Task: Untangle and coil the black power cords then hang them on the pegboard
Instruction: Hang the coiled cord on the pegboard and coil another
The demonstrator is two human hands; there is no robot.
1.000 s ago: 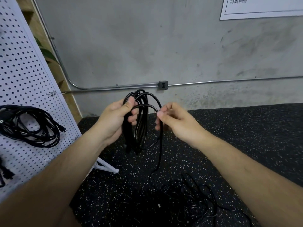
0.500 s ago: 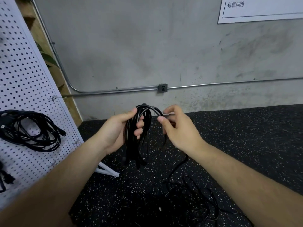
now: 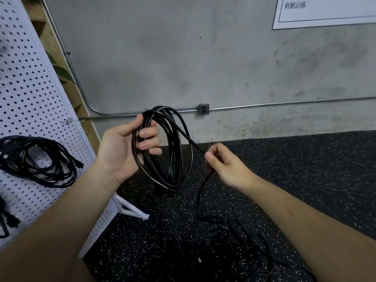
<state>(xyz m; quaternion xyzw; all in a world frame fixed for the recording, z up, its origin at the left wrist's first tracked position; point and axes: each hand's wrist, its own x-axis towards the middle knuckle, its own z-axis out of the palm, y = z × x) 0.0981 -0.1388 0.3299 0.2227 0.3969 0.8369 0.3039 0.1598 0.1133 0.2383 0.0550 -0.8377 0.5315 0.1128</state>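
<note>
While the left hand (image 3: 124, 147) curls its fingers round the top of the coil (image 3: 162, 183) and holds the loops upright, the right hand (image 3: 227, 165) pinches the free cord (image 3: 200, 198) just beside the coil. That cord drops to the tangled pile (image 3: 234, 247) on the floor (image 3: 295, 169). The likely trouble is that drawing in more slack drags a snag up from the pile, jerking loops out of the left fingers or laying in a twisted turn. One hung bundle (image 3: 38, 161) is on the pegboard (image 3: 30, 88).
</note>
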